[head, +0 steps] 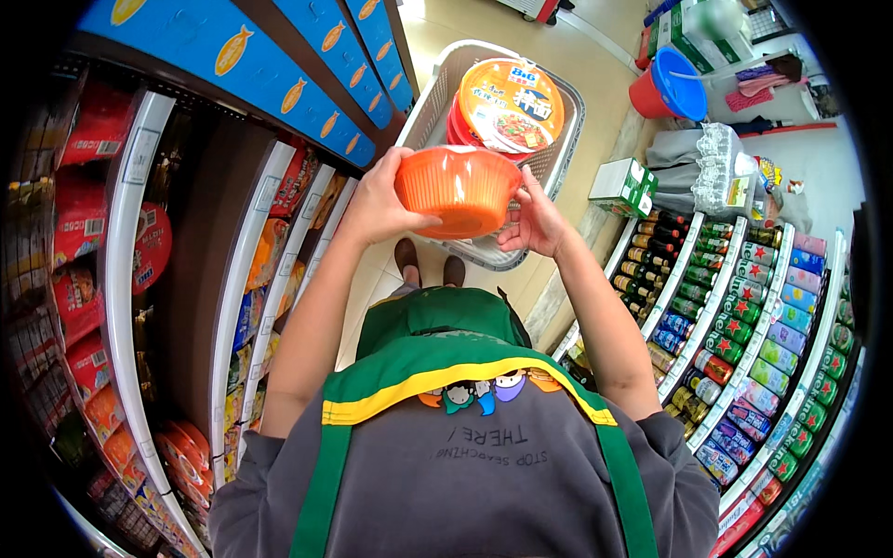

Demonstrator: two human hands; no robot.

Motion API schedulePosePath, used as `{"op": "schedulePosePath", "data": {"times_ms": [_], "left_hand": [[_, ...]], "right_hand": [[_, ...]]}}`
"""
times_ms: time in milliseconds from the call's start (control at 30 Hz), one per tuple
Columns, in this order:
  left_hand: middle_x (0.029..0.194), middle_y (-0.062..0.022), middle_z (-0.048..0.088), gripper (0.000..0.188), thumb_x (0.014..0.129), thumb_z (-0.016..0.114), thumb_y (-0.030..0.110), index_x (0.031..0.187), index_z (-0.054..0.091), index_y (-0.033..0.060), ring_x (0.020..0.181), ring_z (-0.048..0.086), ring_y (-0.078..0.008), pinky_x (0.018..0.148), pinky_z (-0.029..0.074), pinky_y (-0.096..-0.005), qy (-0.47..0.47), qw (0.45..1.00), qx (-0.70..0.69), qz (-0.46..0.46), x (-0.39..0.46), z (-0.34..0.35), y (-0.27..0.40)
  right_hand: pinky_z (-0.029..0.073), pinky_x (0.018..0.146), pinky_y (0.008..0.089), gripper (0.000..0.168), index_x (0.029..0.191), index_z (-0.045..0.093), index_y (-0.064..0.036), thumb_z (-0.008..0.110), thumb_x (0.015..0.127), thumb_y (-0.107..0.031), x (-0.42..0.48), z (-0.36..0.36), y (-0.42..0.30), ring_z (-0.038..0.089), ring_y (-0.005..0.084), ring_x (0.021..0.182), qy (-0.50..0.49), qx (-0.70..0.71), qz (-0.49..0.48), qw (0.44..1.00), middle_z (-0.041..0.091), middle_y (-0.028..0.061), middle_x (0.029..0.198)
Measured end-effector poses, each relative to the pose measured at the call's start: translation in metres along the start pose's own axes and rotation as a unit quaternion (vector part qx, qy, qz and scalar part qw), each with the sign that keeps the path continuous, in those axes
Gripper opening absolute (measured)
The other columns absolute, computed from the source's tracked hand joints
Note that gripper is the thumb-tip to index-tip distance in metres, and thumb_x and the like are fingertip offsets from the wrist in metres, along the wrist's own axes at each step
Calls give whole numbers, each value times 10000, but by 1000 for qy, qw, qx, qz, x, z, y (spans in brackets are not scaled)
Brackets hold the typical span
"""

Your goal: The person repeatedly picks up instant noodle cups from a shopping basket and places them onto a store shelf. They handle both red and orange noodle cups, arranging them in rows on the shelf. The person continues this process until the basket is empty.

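Observation:
Up in front of me, an orange instant noodle bowl [457, 192] in clear wrap is tipped so that its ribbed side and base face me. My left hand [380, 202] grips it from the left, thumb along the lower side. On the right, my right hand [536, 217] touches its edge with the thumb up and the other fingers curled near the side. Beyond and below the bowl is a light grey plastic basket [568, 129] on the floor. Inside it, a noodle bowl with an orange printed lid [511, 104] tops a stack of red bowls, partly hidden by the held one.
Shelves with packaged noodles [80, 293] rise close on my left, blue fish-print panels [279, 80] above. To my right stand racks of drink cans [732, 328] and bottles [649, 254]. A green-white carton [624, 187] and a red-blue bucket [668, 85] stand farther back. My feet [407, 254] are near the basket.

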State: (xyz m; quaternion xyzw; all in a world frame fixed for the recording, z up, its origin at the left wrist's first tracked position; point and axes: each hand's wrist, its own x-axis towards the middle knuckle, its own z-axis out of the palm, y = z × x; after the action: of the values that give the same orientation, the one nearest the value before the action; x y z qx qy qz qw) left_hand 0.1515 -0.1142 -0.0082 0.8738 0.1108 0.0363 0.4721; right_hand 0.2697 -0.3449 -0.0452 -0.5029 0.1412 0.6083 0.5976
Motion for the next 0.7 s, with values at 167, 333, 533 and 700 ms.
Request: {"op": "schedulePosePath", "data": {"times_ms": [167, 333, 533, 700], "left_hand": [[991, -110, 593, 751, 495, 825, 356, 1079, 461, 56, 913, 588, -205, 801, 467, -324, 6, 985, -141, -97, -4, -9, -3], [1022, -103, 578, 737, 548, 810, 338, 1114, 451, 32, 946, 566, -180, 822, 456, -303, 8, 970, -211, -119, -14, -11, -4], [1033, -99, 568, 747, 549, 810, 324, 1134, 444, 38, 961, 553, -175, 851, 438, -299, 11, 969, -220, -108, -29, -13, -7], [986, -98, 577, 764, 530, 807, 313, 1144, 438, 48, 855, 587, -164, 650, 505, -269, 17, 977, -192, -86, -36, -19, 1]], "right_hand": [[522, 463, 298, 639, 996, 504, -44, 426, 786, -642, 1, 8, 1, 577, 182, 493, 35, -70, -60, 995, 551, 96, 671], [509, 448, 283, 564, 906, 529, -47, 450, 804, -596, -3, 15, 1, 569, 171, 481, 45, -101, -54, 992, 536, 66, 596], [500, 444, 278, 528, 881, 527, -61, 427, 827, -577, -8, 19, 11, 574, 171, 482, 25, -96, -55, 994, 539, 63, 577], [503, 453, 279, 508, 892, 511, -76, 418, 835, -571, -10, 22, 19, 579, 174, 488, -7, -81, -68, 994, 566, 80, 602]]}}
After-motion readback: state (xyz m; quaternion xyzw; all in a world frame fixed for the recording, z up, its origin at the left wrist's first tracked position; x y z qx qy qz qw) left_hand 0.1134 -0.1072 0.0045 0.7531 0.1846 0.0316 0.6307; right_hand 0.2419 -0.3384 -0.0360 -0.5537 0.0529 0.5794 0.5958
